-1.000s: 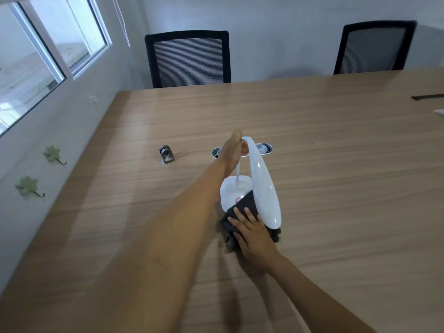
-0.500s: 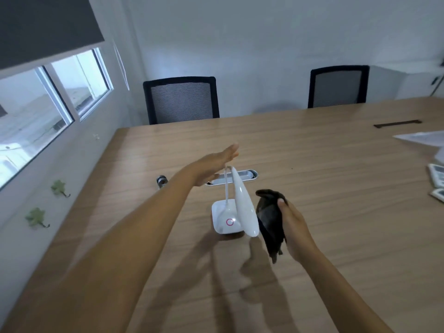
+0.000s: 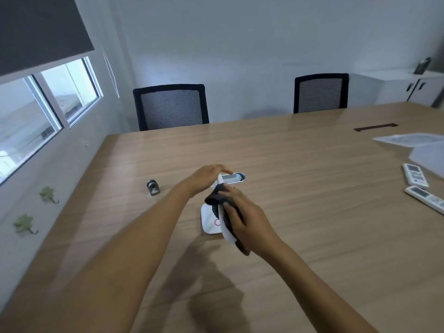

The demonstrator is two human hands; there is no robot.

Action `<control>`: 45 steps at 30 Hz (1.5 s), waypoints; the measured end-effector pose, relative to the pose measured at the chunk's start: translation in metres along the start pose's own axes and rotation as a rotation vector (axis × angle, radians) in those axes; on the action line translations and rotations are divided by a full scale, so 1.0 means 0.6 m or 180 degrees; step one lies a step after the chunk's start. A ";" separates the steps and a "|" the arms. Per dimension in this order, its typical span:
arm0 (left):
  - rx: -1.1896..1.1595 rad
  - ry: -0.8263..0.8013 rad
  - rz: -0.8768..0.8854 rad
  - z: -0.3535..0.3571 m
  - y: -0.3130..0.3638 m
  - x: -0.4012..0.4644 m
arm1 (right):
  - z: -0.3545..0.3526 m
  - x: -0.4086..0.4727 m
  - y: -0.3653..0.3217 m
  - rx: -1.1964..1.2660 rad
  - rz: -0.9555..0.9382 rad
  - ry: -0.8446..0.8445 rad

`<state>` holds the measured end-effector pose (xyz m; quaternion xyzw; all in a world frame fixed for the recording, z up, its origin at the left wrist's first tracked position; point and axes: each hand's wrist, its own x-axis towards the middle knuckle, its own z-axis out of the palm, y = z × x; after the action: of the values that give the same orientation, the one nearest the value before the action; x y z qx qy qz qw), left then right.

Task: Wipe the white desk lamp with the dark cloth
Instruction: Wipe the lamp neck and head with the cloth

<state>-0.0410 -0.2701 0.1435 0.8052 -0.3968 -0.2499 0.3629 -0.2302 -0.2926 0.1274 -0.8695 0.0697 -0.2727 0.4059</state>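
Since half a second ago the right hand (image 3: 242, 219) has swung in from beside the lamp and now presses the dark cloth (image 3: 217, 197) against the white desk lamp (image 3: 211, 224), and the left hand (image 3: 207, 174) has dropped from hovering flat above it to rest on its top. From where I stand, the right hand's grip is closed around the cloth, which is bunched over the upper part of the lamp's long head and trails down beneath the palm to a dark tail near the wrist. A strip of the white head shows along the hand's left edge. The left hand's fingers curl over the top of the lamp, at the bend of its neck; its grip looks closed on that part, though the cloth and motion blur hide the exact contact. The lamp stands on its square white base, a red ring mark on top, on the wooden worktop (image 3: 312, 212), near its middle. Just behind it an oval cable port (image 3: 234, 177) is set into the wood, and a small metal object (image 3: 153, 187) sits off to the left. Two white remotes (image 3: 415, 175) lie far right, with paper sheets (image 3: 408, 139) beyond them. Two black mesh chairs (image 3: 170, 106) stand on the far side
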 end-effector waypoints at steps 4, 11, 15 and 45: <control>0.0044 -0.0038 -0.0028 0.008 -0.001 0.000 | -0.005 -0.045 0.018 -0.0072 0.0125 -0.0284; -0.1036 0.0195 -0.0969 0.008 -0.002 0.005 | -0.026 -0.066 0.013 -0.0223 0.0055 -0.0003; -0.2804 -0.0093 -0.1621 -0.010 0.037 0.000 | -0.010 -0.033 -0.002 -0.0610 -0.0122 -0.0107; -0.4021 0.0699 -0.1754 0.000 0.050 0.006 | -0.029 -0.015 -0.012 -0.0411 0.0060 0.0085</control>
<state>-0.0528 -0.2856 0.1669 0.5318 0.0823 -0.4330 0.7231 -0.2476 -0.2965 0.1382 -0.8894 0.1007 -0.2754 0.3506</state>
